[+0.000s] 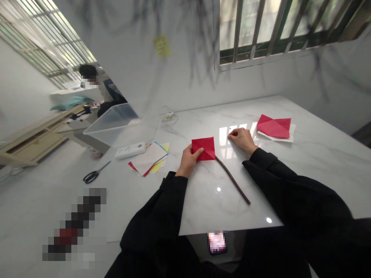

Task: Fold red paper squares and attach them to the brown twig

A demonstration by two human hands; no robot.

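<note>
My left hand (189, 157) grips a red paper square (207, 146) by its left side, thumb on top and fingers behind. A thin brown stick (233, 180) runs from the paper's lower right corner toward the table's front edge; whether it is fixed to the paper or only touches it, I cannot tell. Right of the paper, my right hand (242, 139) is low over the table with its fingertips pinched together. Anything between those fingertips is too small to make out. Tiny pale specks lie just beyond that hand.
Red paper sheets (274, 127) lie over white ones at the right. To the left are a stack of coloured paper (149, 158), a white device (130, 150), black-handled scissors (93, 175) and a clear plastic bin (113, 123). Another person (100, 87) sits at the far left.
</note>
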